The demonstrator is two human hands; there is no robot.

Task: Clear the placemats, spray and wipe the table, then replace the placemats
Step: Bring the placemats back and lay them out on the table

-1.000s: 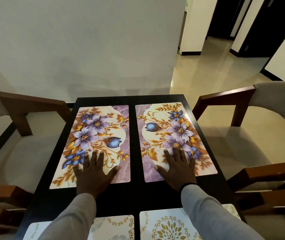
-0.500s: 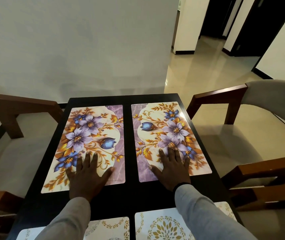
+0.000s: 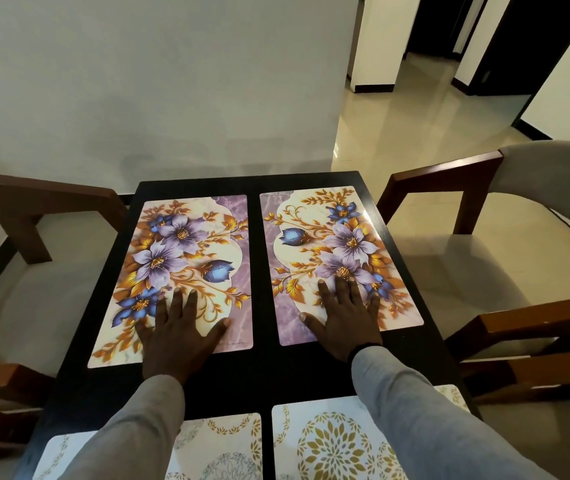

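Note:
Two floral placemats lie side by side on the far half of the black table (image 3: 269,382). My left hand (image 3: 178,336) rests flat, fingers spread, on the near end of the left placemat (image 3: 179,258). On the right placemat (image 3: 335,251), my right hand (image 3: 344,318) lies flat the same way. Two white placemats with gold patterns sit at the near edge: one at the left (image 3: 221,448), partly hidden by my sleeve, and one at the right (image 3: 325,441). No spray bottle or cloth is in view.
Wooden chairs with pale cushions stand on both sides, one at the left (image 3: 37,209) and one at the right (image 3: 456,188). A white wall (image 3: 172,81) runs behind the table's far edge. A tiled hallway (image 3: 415,105) opens at the back right.
Both hands stay flat on the floral placemats. The left and right mats look slightly squarer to the table; the shift is mostly my head moving.

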